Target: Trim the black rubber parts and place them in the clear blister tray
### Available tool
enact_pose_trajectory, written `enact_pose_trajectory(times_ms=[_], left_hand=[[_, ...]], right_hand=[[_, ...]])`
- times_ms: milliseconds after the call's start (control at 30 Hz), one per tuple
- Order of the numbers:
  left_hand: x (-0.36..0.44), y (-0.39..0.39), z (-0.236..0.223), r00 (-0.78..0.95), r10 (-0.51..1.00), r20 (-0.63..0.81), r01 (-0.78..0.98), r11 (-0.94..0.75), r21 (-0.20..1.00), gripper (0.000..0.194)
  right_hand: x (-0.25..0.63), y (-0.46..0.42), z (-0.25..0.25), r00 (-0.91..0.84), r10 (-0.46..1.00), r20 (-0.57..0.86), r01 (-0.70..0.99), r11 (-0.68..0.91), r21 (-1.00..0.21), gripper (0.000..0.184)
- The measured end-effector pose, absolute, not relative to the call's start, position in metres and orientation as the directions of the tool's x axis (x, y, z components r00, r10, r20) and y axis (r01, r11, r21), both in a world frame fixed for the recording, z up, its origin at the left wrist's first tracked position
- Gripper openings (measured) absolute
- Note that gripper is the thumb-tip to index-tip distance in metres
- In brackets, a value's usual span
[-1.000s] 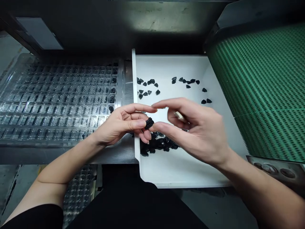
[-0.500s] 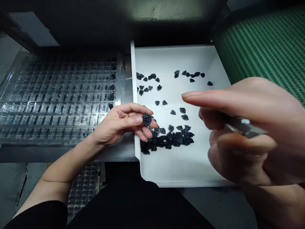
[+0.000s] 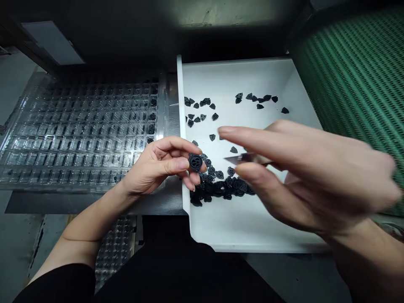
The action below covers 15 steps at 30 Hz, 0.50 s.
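Observation:
My left hand (image 3: 162, 164) pinches a small round black plastic part (image 3: 195, 162) between thumb and fingers, over the left edge of the white tray. The part has a ring shape with cut-outs, and its face is turned up. From the right, my right hand (image 3: 303, 172) comes close to it, smeared by motion. A small pointed metal blade (image 3: 235, 159) sticks out between its stretched index finger and thumb; the rest of it is hidden in the hand. Below both hands, a pile of similar black parts (image 3: 217, 188) lies in the white tray (image 3: 246, 229).
More black pieces (image 3: 264, 98) lie scattered at the tray's back. On the left stands a clear compartment tray (image 3: 78, 139) with black parts in its right-hand column. A green ridged mat (image 3: 356, 71) borders the right side. A dark metal wall (image 3: 126, 38) closes the back.
My right hand has moved left and turned, bringing the blade's tip nearer the held part. My left hand has tilted the part slightly but stays in place. The view has shifted a little.

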State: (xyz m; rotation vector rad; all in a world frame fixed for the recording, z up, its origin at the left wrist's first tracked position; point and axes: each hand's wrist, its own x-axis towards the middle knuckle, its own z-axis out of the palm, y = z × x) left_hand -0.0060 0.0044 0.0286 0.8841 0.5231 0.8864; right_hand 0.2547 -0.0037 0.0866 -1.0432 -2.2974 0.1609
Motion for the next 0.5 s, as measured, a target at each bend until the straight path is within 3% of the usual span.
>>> enact_pose_trajectory(times_ms=[133, 500], left_hand=[[-0.007, 0.002, 0.030, 0.486, 0.872, -0.060, -0.418, 0.292, 0.860, 0.016], [-0.005, -0.001, 0.032, 0.409, 0.912, 0.030, -0.462, 0.179, 0.869, 0.013]], right_hand=[[0.246, 0.004, 0.082, -0.592, 0.593, 0.545, 0.558, 0.790, -0.253, 0.035], [0.246, 0.005, 0.074, -0.664, 0.561, 0.494, 0.517, 0.822, -0.238, 0.031]])
